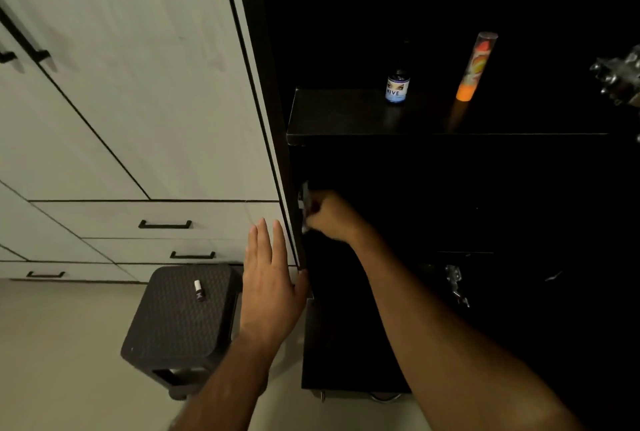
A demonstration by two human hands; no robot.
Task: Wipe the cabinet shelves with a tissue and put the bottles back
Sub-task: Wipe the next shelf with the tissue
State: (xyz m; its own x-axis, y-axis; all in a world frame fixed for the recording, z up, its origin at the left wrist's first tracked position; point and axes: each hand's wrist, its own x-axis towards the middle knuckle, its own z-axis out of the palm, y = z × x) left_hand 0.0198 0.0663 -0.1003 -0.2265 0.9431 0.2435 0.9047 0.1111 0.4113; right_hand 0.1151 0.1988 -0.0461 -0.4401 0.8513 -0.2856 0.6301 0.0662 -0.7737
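The dark cabinet is open, and its upper black shelf carries a small dark bottle with a blue label and a tall clear tube with orange contents. My right hand reaches into the shadowed space below that shelf, fingers closed on a pale tissue pressed near the cabinet's left inner edge. My left hand is flat and open, fingers together, resting against the edge of the cabinet's left panel. A small bottle with a white cap lies on a dark stool.
White wardrobe doors and drawers with black handles fill the left side. The stool stands on the pale floor beside the cabinet. Metal hinge hardware glints inside the dark lower cabinet. Shiny objects sit at the right edge.
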